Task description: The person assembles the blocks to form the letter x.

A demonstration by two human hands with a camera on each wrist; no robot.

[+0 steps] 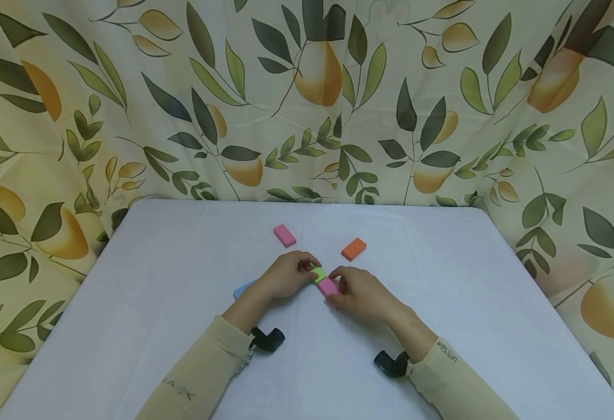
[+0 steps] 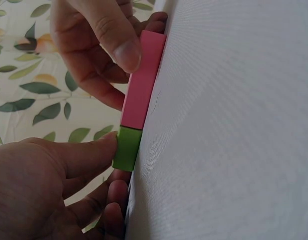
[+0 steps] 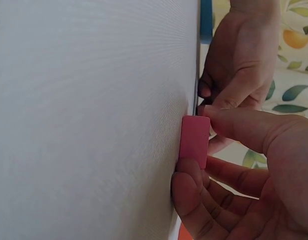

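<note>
On the white tabletop, a green block (image 1: pixel 319 273) and a pink block (image 1: pixel 328 286) meet end to end. My left hand (image 1: pixel 288 274) pinches the green block between thumb and fingers. The right hand (image 1: pixel 364 293) holds the pink block, its thumb on the near side and its fingers on the far side. In the left wrist view the green block (image 2: pixel 127 148) butts against the end of the longer pink block (image 2: pixel 143 85). From the right wrist, one end face of the pink block (image 3: pixel 195 141) shows, while the green block is hidden.
Behind the hands lie another pink block (image 1: pixel 284 235) and an orange block (image 1: pixel 354 249). A blue block (image 1: pixel 243 289) is partly covered by the left forearm. A leaf-and-fruit patterned curtain (image 1: pixel 286 134) hangs around the white table (image 1: pixel 128 326).
</note>
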